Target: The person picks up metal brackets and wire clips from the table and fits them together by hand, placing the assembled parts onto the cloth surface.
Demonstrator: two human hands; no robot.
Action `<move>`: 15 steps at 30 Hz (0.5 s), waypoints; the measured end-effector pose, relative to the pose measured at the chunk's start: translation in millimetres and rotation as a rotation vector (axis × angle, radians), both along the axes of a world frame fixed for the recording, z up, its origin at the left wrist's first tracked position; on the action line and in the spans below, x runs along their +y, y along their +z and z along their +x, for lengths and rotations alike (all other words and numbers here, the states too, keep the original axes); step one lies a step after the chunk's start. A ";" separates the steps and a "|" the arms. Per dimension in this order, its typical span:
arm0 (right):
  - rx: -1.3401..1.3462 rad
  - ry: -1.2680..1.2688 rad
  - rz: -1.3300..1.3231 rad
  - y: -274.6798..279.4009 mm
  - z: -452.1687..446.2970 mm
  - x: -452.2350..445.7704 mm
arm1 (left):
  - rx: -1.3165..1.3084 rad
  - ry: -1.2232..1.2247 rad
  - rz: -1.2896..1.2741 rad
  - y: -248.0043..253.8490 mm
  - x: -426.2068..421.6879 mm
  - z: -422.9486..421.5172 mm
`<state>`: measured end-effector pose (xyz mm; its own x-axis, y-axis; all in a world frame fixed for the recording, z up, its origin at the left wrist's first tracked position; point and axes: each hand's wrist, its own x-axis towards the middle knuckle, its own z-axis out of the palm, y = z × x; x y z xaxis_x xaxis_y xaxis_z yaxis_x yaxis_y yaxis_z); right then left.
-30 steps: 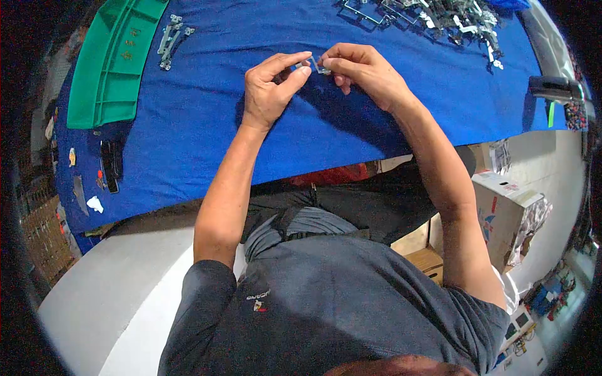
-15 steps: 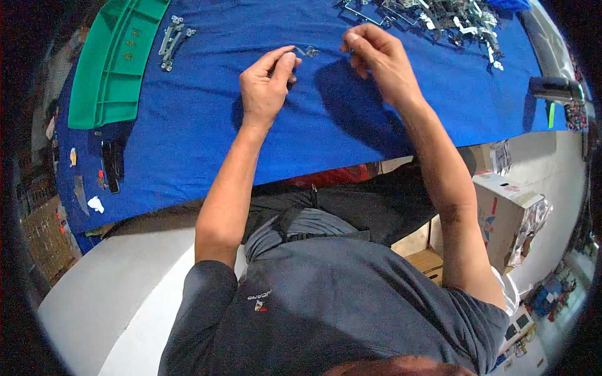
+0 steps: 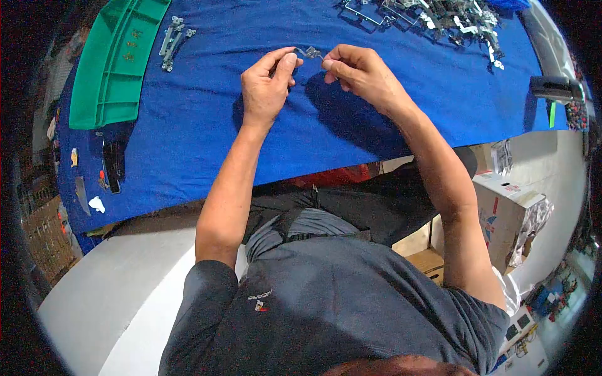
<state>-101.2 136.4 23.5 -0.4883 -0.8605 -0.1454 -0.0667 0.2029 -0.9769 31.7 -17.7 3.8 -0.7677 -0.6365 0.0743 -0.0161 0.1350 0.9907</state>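
Between my fingertips, above the blue cloth, is a small bent metal bracket (image 3: 311, 53). My left hand (image 3: 268, 84) is closed in a pinch on its left end. From the other side, my right hand (image 3: 357, 72) is pinched at the bracket's right edge; whether it grips the bracket itself or some tiny piece is too small to make out. Off to the left lie a few similar metal brackets (image 3: 170, 44). At the back right is a heap of black and silver metal parts (image 3: 451, 25).
A green divided tray (image 3: 119, 88) with several small brass-coloured pieces (image 3: 132, 45) stands at the left. The blue cloth (image 3: 188, 138) covers the table. A black object (image 3: 113, 164) lies near the left edge, a dark clamp-like object (image 3: 555, 89) at the right.
My right hand has come left and down from beside the parts heap to meet the bracket. My left hand has stayed nearly in place, still holding it.
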 end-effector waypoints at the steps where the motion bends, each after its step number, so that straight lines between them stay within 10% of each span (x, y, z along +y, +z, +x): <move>1: -0.003 0.006 0.002 -0.4 0.5 -0.3 | 0.010 -0.006 0.003 -0.4 -0.4 -0.2; 15: 0.000 -0.020 -0.032 -7.7 -1.8 0.3 | 0.021 -0.159 -0.122 0.2 -4.0 5.5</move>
<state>-103.0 136.8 15.8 -0.5056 -0.8546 -0.1185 -0.0626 0.1734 -0.9829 37.2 -21.7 4.0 -0.8550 -0.4931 0.1607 0.0357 0.2532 0.9667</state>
